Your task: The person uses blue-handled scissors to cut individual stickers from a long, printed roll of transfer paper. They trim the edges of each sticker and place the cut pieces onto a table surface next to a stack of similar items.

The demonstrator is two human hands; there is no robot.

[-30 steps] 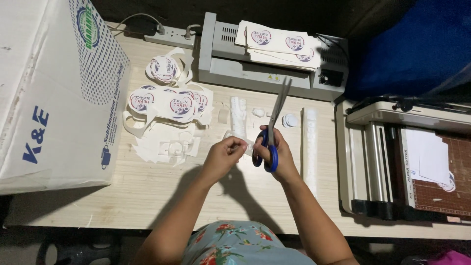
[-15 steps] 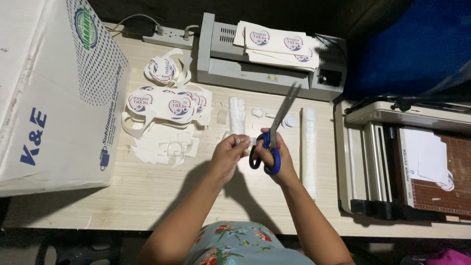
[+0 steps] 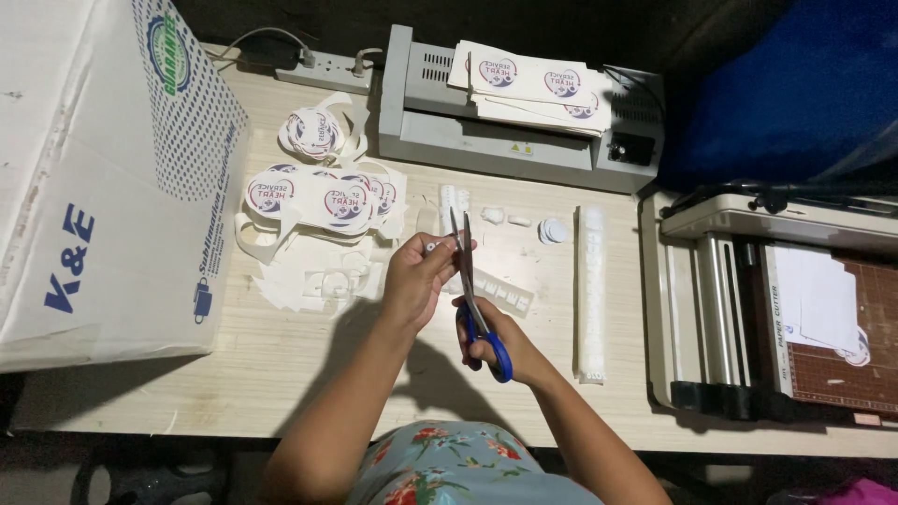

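My right hand [image 3: 498, 335] grips blue-handled scissors [image 3: 472, 297], blades pointing away from me and nearly closed. My left hand [image 3: 418, 278] pinches a small white piece [image 3: 432, 247] right against the blades, above the pale wooden table [image 3: 281, 374]. Just beyond the hands lie a strip of small white squares [image 3: 500, 291] and a few small white bits [image 3: 552, 230].
Round printed stickers and paper offcuts [image 3: 318, 201] are piled at left, beside a large white carton [image 3: 94, 178]. A grey laminator [image 3: 505, 140] holding printed sheets stands at the back, by a power strip [image 3: 323, 67]. A long white strip [image 3: 589, 290] and a paper trimmer [image 3: 776, 309] lie right.
The scissors swung from pointing up-right to pointing straight away, and both hands drew closer to me. The left hand now holds its piece at the blades.
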